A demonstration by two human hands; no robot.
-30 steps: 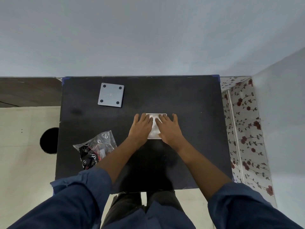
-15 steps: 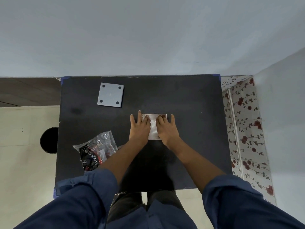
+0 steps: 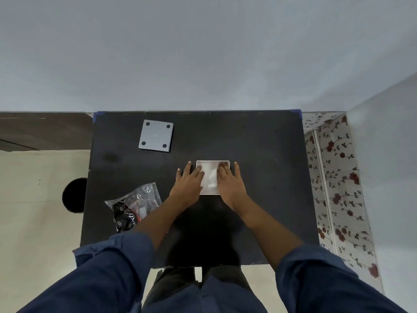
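Observation:
A small white square box point(image 3: 211, 175) lies near the middle of the black table point(image 3: 259, 177). My left hand point(image 3: 188, 185) lies flat over the box's left edge, fingers straight and spread. My right hand point(image 3: 230, 184) lies flat over its right part, fingertips near the far rim. A strip of the box shows between the two hands. Both palms press down and neither hand curls round anything.
A grey square plate point(image 3: 156, 135) with four dark corner holes lies at the table's far left. A clear plastic bag point(image 3: 133, 205) of dark and red parts lies at the near left. A wall stands behind the table, floral paper point(image 3: 334, 177) to the right.
Both hands have slid apart sideways on the box, so more of its white middle shows. The box, plate and bag have stayed put.

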